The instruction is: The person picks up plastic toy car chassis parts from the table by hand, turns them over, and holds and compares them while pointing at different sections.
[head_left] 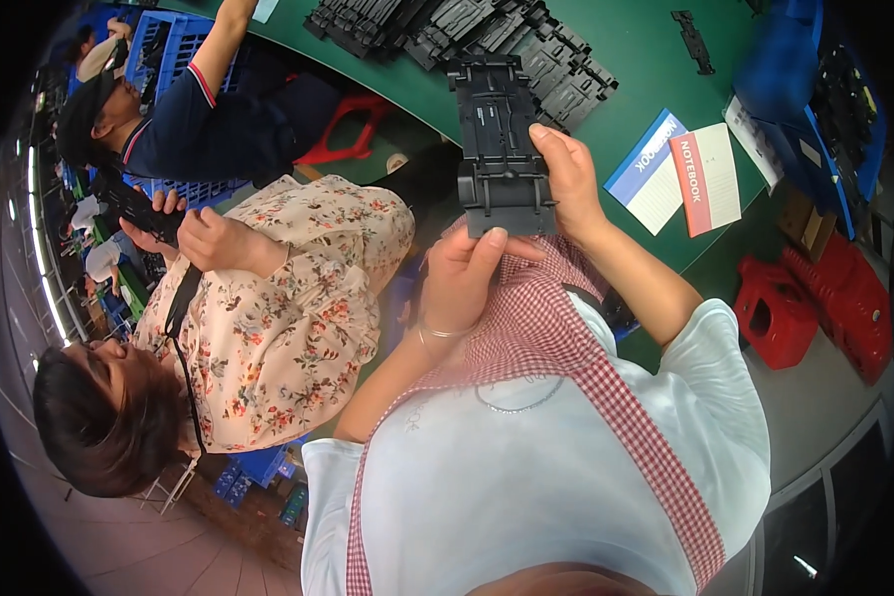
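Note:
Both my hands hold a black plastic toy-car chassis (502, 134), long and flat with axle-like bars across it, above the near edge of the green table. My left hand (460, 276) pinches its near end, thumb on top. My right hand (570, 184) grips its right side with the thumb along the edge; the other fingers are mostly hidden beneath. Behind it on the table lies a heap of similar black chassis parts (564, 77), stacked close together. One more black part (693, 43) lies apart at the far right.
Two notebooks, one blue (638, 184) and one red (695, 184), overlap on the green table (626, 50). A blue bin (832, 159) with black parts stands right. Red stools (777, 313) are below it. A co-worker in a floral top (298, 268) sits close on my left, another person beyond.

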Demonstrator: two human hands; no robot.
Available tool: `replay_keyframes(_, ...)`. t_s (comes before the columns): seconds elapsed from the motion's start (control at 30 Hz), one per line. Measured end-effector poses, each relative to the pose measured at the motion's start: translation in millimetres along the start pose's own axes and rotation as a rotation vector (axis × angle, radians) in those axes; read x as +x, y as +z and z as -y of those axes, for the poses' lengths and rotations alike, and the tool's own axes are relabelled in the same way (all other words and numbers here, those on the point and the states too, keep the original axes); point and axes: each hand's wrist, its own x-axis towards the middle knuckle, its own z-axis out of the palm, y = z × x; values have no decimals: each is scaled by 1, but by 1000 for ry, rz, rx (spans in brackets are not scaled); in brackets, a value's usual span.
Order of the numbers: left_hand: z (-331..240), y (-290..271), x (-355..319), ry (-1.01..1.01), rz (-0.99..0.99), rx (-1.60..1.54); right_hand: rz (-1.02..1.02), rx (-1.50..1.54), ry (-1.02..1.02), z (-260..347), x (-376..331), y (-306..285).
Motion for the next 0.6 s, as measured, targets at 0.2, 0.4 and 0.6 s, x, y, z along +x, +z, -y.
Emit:
replay_keyframes(0.2, 1, 1, 0, 32, -30, -61, 8, 159, 84, -1, 0, 5)
replay_keyframes(0.4, 5, 1, -2, 18, -68, -16, -102, 112, 73, 2, 10, -4)
replay_keyframes(0.6, 7, -1, -6, 54, -86, 124, -86, 95, 45, 11, 19, -6)
